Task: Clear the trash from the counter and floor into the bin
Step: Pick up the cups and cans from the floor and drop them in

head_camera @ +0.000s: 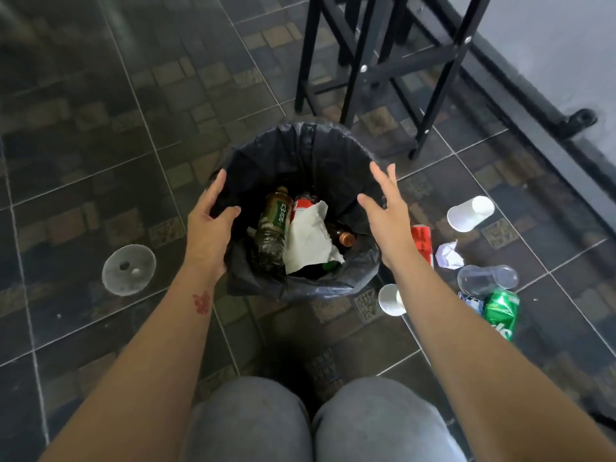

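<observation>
Plenty of dark tiled floor [83,145] on show, with a black stool frame [376,61] up top. Centre stage stands the bin [300,151], black-lined, already holding a bottle [273,225] and crumpled paper [310,241]. Now the left hand [208,228] grips its left rim, thumb inside, while the right hand [386,211] spreads straight-fingered at the right rim. On the floor to the right lie a green can [501,311], a clear cup [486,278], a white cup [470,213] and a red can [422,243]. A clear lid [128,270] lies to the left.

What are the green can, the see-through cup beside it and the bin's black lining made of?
The green can looks like thin metal with a glossy print, and it is dented. The see-through cup seems to be clear plastic, since the floor shows through it. The black lining is apparently thin plastic film, wrinkled and faintly shiny.
</observation>
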Action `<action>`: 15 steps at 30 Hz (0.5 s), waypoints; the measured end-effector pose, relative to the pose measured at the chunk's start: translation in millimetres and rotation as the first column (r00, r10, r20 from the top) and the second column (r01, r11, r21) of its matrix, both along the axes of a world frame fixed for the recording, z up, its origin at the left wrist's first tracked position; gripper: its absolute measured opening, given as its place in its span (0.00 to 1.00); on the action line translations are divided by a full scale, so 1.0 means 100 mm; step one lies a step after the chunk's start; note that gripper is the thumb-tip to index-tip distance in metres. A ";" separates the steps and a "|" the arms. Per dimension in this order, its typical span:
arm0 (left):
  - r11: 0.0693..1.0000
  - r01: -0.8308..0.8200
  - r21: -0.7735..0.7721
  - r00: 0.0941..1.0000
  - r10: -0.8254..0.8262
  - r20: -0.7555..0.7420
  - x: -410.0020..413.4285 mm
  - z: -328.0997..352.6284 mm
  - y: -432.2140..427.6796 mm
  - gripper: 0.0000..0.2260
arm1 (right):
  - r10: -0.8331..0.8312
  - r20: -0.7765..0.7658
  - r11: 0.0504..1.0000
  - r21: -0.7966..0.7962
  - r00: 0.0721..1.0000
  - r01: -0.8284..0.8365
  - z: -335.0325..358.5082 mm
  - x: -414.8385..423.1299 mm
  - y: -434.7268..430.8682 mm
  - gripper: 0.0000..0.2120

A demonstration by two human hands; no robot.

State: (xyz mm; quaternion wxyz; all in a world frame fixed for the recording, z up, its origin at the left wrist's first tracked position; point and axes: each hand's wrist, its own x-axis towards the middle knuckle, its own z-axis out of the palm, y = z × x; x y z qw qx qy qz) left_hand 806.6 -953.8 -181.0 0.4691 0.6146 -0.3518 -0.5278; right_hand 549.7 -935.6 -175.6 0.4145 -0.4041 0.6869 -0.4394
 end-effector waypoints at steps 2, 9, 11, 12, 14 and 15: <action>1.000 0.019 -0.023 1.000 -0.018 0.013 0.03 -0.20 -0.09 0.27 | 0.002 -0.004 1.000 -0.020 1.000 -0.002 -0.21 0.00 -0.08 0.27; 0.994 0.035 -0.105 0.994 -0.024 0.105 0.08 -0.38 -0.36 0.26 | -0.031 -0.030 0.998 -0.061 0.999 0.030 -0.40 0.07 -0.27 0.26; 0.991 0.066 -0.117 0.983 -0.044 0.179 0.12 -0.40 -0.43 0.26 | -0.035 -0.073 0.997 -0.070 0.997 0.030 -0.39 0.11 -0.26 0.26; 0.989 0.085 -0.121 0.974 -0.057 0.219 0.14 -0.41 -0.46 0.26 | -0.037 -0.099 0.997 -0.076 0.994 0.029 -0.39 0.12 -0.26 0.26; 0.982 0.127 -0.141 0.949 -0.079 0.307 0.17 -0.42 -0.53 0.25 | -0.035 -0.150 0.996 -0.090 0.988 0.022 -0.39 0.14 -0.26 0.26; 0.977 0.152 -0.152 0.927 -0.087 0.365 0.18 -0.43 -0.55 0.25 | -0.035 -0.173 0.996 -0.091 0.984 0.019 -0.39 0.15 -0.26 0.26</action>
